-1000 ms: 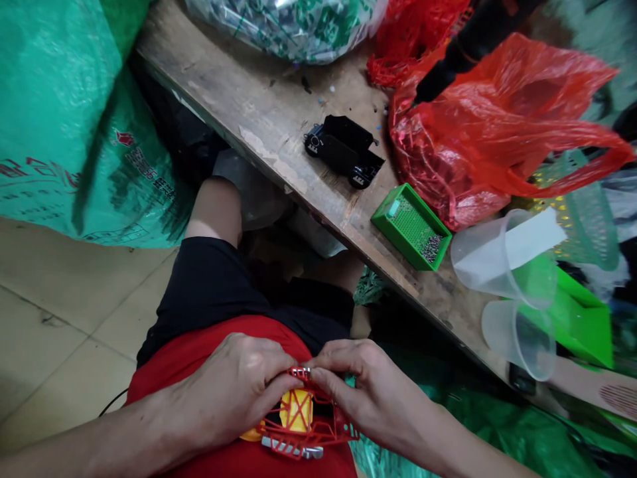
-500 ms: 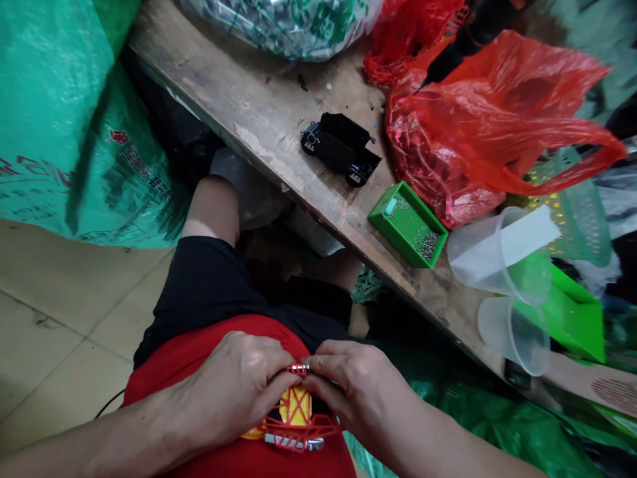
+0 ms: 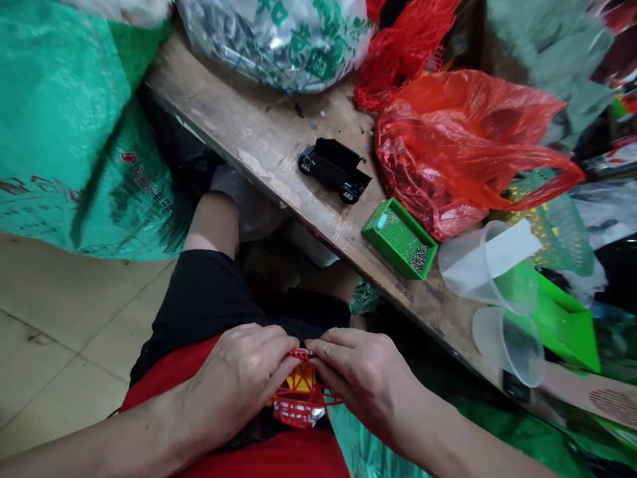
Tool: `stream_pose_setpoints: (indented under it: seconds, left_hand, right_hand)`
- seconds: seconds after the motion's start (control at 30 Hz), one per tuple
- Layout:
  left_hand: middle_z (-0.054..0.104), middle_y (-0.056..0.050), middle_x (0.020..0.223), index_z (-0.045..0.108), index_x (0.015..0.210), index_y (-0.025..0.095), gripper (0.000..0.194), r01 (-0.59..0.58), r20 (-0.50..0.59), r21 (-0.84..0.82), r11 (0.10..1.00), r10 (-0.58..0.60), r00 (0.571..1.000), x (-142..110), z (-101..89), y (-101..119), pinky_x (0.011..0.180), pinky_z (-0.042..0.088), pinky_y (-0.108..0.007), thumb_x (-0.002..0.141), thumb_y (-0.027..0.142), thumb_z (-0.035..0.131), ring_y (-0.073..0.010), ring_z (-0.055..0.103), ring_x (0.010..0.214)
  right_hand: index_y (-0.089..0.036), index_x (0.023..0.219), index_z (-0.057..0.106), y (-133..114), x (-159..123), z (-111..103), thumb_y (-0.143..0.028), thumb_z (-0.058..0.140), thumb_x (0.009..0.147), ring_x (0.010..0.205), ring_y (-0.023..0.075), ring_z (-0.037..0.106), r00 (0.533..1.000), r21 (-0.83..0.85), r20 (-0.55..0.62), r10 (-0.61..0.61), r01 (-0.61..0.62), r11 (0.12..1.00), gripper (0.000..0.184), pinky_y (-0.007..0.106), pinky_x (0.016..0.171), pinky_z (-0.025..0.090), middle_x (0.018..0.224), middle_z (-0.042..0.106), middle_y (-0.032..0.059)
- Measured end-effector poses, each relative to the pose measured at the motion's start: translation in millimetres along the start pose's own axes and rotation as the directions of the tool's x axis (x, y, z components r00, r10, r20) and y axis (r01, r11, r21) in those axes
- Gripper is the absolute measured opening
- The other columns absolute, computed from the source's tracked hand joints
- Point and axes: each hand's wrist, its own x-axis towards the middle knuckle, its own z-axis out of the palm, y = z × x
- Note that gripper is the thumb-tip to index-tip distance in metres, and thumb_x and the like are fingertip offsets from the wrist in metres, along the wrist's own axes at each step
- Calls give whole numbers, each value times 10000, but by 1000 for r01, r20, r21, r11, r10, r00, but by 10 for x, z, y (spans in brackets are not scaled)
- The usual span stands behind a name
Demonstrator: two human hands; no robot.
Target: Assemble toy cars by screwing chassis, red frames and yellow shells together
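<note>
Low over my lap, a red and yellow toy vehicle part (image 3: 300, 392) with an open red lattice frame and a silvery strip is pinched between both hands. My left hand (image 3: 249, 365) grips it from the left, thumb and fingers closed at its upper edge. From the right, my right hand (image 3: 361, 372) closes on the same edge. The fingers hide much of the part. On the bench lies a black toy vehicle body (image 3: 333, 169) with wheels, apart from my hands.
A green box (image 3: 399, 239) of small screws sits on the wooden bench (image 3: 269, 153). Beyond are a red plastic bag (image 3: 458, 146), a filled clear bag (image 3: 283, 40) and two clear plastic cups (image 3: 485, 265). A large green sack (image 3: 74, 146) stands at left.
Both hands have risen slightly, still holding the red and yellow part, which is now tilted differently. The view has shifted, and the dark screwdriver-like tool at the top has left it.
</note>
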Motion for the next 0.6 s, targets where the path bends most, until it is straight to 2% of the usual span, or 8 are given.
stream_pose_setpoints:
  seconds: [0.1,0.17,0.23,0.3,0.4,0.47,0.53,0.6]
  left_hand:
    - [774,-62,859,674,983,134,156,-63,-106,86,994,72,992,91,-58,-8,842,596,-407,979,108,520,-201,730,761]
    - [780,-107,1044,643,1143,115,208,-67,-185,134,989,92,978,108,-105,24,1030,532,-481,959,74,553,-231,731,982]
    - [733,-147,1215,625,1222,121,296,-37,-259,157,987,78,963,92,-151,88,1114,475,-494,935,56,590,-256,666,1176]
    - [705,-144,1248,647,1208,149,307,17,-328,95,995,15,945,57,-182,168,1092,505,-430,920,51,607,-242,645,1206]
    - [739,-75,1096,696,1092,216,221,145,-345,-226,963,-219,913,18,-168,266,849,615,-275,922,104,609,-182,719,998]
    - [762,-40,943,723,1008,235,136,275,-214,-509,815,-430,877,30,-127,293,623,608,-223,926,200,619,-157,731,780]
    - [741,-18,749,733,965,214,153,431,22,-725,537,-607,794,79,-93,295,474,545,-206,918,323,637,-132,668,572]
    - [688,-5,631,726,917,169,254,525,244,-815,246,-676,695,148,-88,292,445,513,-203,902,412,657,-107,599,474]
  right_hand:
    - [-160,1044,693,45,46,-9,-246,446,1061,663,149,611,993,-150,-99,-72,57,987,262,265,594,430,816,689,54]
    - [-121,1149,664,70,70,-21,-215,439,1061,693,160,621,978,-242,-152,-141,102,965,260,276,614,463,849,696,75]
    - [-72,1239,624,97,92,-42,-180,452,1051,733,174,643,953,-326,-210,-217,141,935,277,287,641,498,889,714,103]
    - [-36,1293,592,130,116,-66,-149,473,1035,783,194,669,922,-397,-254,-291,175,901,306,303,678,532,935,734,131]
    - [1,1312,579,170,161,-98,-113,477,1013,845,222,694,888,-451,-282,-362,210,867,335,335,739,573,968,746,155]
    - [12,1306,585,173,196,-120,-105,450,1011,857,229,702,876,-477,-290,-385,217,852,344,343,750,590,962,752,159]
    - [13,1278,608,152,231,-148,-99,421,1012,843,230,709,855,-511,-305,-420,225,829,344,342,732,599,941,759,159]
    - [24,1235,634,121,258,-179,-91,401,1011,823,230,717,824,-541,-317,-469,249,803,343,341,719,603,916,763,163]
